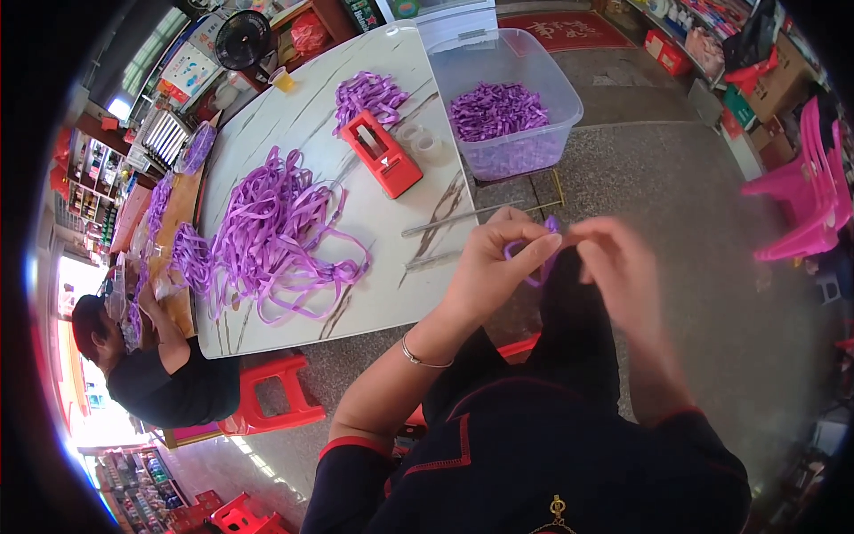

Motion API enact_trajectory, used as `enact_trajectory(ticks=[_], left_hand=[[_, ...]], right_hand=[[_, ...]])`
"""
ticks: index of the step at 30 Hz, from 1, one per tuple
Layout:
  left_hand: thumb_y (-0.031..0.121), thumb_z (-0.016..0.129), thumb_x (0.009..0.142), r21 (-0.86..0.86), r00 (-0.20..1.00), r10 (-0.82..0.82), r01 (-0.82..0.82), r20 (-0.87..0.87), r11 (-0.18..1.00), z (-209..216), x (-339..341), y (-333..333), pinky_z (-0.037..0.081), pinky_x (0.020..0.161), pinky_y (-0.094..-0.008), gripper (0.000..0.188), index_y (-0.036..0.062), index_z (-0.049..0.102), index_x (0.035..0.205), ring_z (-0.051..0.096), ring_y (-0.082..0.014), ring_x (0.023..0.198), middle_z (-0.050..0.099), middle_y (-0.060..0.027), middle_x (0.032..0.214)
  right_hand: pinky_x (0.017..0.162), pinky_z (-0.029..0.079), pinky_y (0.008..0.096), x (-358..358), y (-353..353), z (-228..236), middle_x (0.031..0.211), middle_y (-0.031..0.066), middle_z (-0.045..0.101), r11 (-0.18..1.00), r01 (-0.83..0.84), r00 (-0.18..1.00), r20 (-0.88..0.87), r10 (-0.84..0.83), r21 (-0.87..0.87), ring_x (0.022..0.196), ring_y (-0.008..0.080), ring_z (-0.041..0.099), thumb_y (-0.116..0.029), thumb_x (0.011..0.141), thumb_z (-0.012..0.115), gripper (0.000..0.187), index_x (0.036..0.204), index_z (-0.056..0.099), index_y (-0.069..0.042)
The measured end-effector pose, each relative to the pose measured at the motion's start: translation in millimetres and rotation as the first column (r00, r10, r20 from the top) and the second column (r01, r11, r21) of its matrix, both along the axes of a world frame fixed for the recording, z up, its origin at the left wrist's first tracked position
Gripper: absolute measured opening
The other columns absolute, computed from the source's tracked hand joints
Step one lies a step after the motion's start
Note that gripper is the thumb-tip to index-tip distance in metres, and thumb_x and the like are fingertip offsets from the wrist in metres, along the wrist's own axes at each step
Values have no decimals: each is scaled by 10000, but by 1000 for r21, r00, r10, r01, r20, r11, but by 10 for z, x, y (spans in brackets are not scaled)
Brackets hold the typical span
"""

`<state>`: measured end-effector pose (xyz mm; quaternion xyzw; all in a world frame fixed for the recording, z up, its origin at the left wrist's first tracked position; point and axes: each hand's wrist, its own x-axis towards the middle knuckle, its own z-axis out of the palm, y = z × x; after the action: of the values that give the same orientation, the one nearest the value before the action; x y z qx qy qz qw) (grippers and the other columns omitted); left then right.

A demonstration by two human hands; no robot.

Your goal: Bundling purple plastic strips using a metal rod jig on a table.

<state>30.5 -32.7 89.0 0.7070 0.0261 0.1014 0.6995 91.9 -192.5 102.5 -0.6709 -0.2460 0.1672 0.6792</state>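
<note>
In front of my lap, my left hand (pixel 500 258) pinches a purple ribbon (pixel 537 278) between thumb and fingers; part of it loops below the fingertips. My right hand (pixel 620 271) is close beside it, fingers bent toward the ribbon. Motion smears this hand, so whether it grips the ribbon is unclear. A big heap of long purple ribbons (pixel 271 222) covers the near left of the marble-patterned table (pixel 391 303). Beyond it lie a smaller purple pile (pixel 369 96) and a red tape dispenser (pixel 381 154), with clear tape rolls (pixel 427 142) alongside.
A clear plastic bin (pixel 525 156) holding many short purple pieces stands right of the table. Thin metal rods (pixel 454 218) jut over the table's edge. Another person (pixel 165 374) sits at the left by more ribbons. Pink chairs (pixel 805 191) are stacked far right; a red stool (pixel 271 396) stands left.
</note>
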Motion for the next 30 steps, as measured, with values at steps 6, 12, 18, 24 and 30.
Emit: enact_trajectory(ticks=[6,12,18,24,30], left_hand=[[89,548,870,-113,1000,-12,9,-26,994,45,42,-26,391,775,-233,103,23,623,848,530,-104,821,578,-33,856],[156,446,928,-693,996,-68,9,-57,720,184,37,43,487,684,-288,116,64,510,898,593,-150,712,611,-65,825],[187,454,932,-671,997,-63,14,-49,742,214,-57,251,413,571,-256,162,59,540,883,499,-114,559,584,-47,694],[137,463,915,-544,978,-62,-59,-201,837,110,-269,478,352,455,-218,155,36,557,843,402,-70,404,566,-36,583],[129,518,887,-306,917,-134,15,-374,952,-6,-447,570,350,393,-150,175,-5,598,808,464,-47,406,585,-51,560]], right_hand=[[586,457,214,-212,-7,-228,836,74,646,954,-297,891,-349,291,38,682,103,612,-148,901,508,211,1015,567,20],[663,502,281,-444,-295,-753,823,131,653,911,-253,960,30,277,-327,740,211,648,-154,882,522,195,888,622,13],[685,512,340,-302,-721,-1297,884,110,646,854,9,827,483,286,-520,790,277,626,-142,847,539,168,925,624,-19],[664,508,357,134,-987,-1269,873,131,632,702,277,707,634,314,-656,783,285,620,-115,829,551,129,907,601,-25],[621,481,383,492,-972,-856,820,140,611,823,424,554,827,94,-378,704,318,592,-49,807,553,78,871,577,-13]])
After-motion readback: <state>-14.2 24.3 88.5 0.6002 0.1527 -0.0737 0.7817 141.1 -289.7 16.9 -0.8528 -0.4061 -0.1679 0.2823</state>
